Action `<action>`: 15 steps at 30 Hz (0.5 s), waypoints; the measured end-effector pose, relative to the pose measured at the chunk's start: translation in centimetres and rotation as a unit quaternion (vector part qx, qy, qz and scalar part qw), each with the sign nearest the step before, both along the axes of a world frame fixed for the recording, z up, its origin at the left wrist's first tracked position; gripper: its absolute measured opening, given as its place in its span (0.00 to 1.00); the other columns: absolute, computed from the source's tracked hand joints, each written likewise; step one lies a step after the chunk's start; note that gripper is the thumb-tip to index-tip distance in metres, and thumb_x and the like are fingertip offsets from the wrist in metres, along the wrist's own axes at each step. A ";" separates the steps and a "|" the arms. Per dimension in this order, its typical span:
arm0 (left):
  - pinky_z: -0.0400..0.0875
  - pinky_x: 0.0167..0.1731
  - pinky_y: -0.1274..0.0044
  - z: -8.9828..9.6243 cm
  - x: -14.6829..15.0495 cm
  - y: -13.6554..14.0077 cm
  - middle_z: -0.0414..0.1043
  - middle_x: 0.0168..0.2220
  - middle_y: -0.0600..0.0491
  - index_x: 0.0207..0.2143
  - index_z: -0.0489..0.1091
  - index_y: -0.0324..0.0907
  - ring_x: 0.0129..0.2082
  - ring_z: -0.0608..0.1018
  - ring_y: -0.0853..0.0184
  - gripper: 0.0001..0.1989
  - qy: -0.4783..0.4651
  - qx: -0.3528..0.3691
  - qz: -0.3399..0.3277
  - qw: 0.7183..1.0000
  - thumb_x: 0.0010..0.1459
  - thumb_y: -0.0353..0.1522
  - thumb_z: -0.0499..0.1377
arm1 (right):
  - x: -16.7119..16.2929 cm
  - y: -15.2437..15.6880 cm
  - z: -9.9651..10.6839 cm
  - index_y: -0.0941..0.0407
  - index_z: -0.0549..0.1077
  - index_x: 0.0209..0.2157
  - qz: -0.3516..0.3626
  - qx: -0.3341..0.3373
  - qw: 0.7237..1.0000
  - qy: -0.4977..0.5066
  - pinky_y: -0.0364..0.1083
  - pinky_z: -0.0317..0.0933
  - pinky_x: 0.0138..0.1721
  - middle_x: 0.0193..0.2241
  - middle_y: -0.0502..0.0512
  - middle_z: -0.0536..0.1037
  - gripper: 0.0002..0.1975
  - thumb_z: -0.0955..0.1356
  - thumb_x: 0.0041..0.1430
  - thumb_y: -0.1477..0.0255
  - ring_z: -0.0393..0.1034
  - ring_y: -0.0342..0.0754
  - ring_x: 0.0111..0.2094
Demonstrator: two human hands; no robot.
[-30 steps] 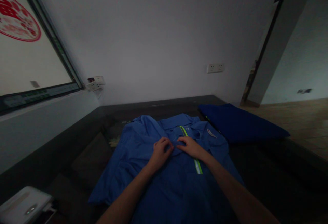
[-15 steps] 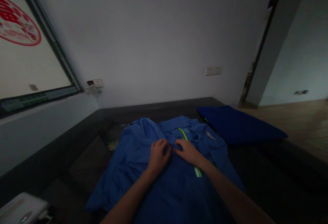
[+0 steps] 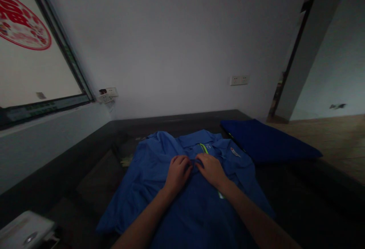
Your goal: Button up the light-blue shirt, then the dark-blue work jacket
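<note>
A blue work jacket point(image 3: 148, 176) with a yellow-green and silver reflective strip and an oval chest badge lies spread before me. Both hands meet near the middle of its front. My left hand point(image 3: 178, 171) has its fingers curled and pinches the cloth at the front opening. Just to the right, my right hand point(image 3: 210, 168) is closed on the same edge, thumb and fingers together. Only a narrow gap separates the fingertips. Whatever small fastener may lie between them is too dark to make out.
The dark table point(image 3: 285, 188) carries a folded dark blue cloth item point(image 3: 268, 142) at the right back. A white box-like device point(image 3: 27, 230) stands at the near left. Behind are a wall with sockets point(image 3: 239, 80) and, on the left, a window point(image 3: 42, 74).
The view has shifted slightly. My right hand has turned a little, its fingers curling closer over the cloth near the left hand. The jacket lies in the same place.
</note>
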State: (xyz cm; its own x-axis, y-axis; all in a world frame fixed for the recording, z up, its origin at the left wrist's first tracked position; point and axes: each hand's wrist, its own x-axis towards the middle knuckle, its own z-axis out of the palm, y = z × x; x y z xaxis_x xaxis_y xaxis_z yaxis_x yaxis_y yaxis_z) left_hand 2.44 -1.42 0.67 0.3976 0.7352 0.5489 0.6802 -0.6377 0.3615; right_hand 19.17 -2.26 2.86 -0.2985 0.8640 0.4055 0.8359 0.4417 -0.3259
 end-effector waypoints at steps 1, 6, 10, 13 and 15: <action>0.60 0.49 0.68 -0.1 -0.1 0.1 0.72 0.38 0.54 0.35 0.65 0.43 0.42 0.72 0.65 0.04 -0.012 -0.014 -0.001 1.000 0.56 0.27 0.55 | 0.0 0.0 0.0 0.56 0.71 0.37 0.003 0.001 1.000 0.007 0.45 0.59 0.43 0.35 0.55 0.75 0.07 0.63 0.59 0.75 0.68 0.49 0.40; 0.65 0.44 0.70 -0.7 -0.5 0.7 0.73 0.40 0.53 0.44 0.65 0.44 0.42 0.73 0.64 0.12 -0.072 -0.062 0.012 0.995 0.55 0.28 0.57 | 0.0 0.0 -0.1 0.56 0.71 0.38 0.034 0.002 0.999 0.016 0.45 0.59 0.43 0.36 0.55 0.76 0.08 0.62 0.60 0.76 0.69 0.49 0.40; 0.64 0.46 0.69 -0.6 -0.6 0.7 0.73 0.41 0.52 0.45 0.67 0.46 0.43 0.73 0.63 0.13 -0.053 -0.058 -0.004 0.997 0.56 0.30 0.58 | 0.0 0.0 -0.1 0.57 0.72 0.38 0.063 0.009 0.998 0.007 0.46 0.60 0.43 0.36 0.55 0.76 0.08 0.62 0.60 0.76 0.69 0.49 0.40; 0.62 0.47 0.69 -0.4 -0.6 0.6 0.74 0.40 0.52 0.41 0.69 0.45 0.43 0.73 0.63 0.09 -0.043 -0.045 -0.011 0.998 0.56 0.30 0.59 | 0.1 0.0 0.0 0.57 0.72 0.38 0.082 0.021 0.996 0.004 0.46 0.60 0.42 0.35 0.55 0.76 0.08 0.62 0.60 0.77 0.69 0.49 0.39; 0.62 0.46 0.69 -0.3 -0.6 0.5 0.74 0.39 0.52 0.40 0.69 0.44 0.42 0.74 0.63 0.08 -0.043 -0.040 -0.008 0.998 0.56 0.30 0.58 | 0.1 0.0 0.1 0.57 0.73 0.38 0.092 0.026 0.995 0.004 0.46 0.61 0.42 0.35 0.55 0.76 0.09 0.62 0.61 0.77 0.69 0.49 0.39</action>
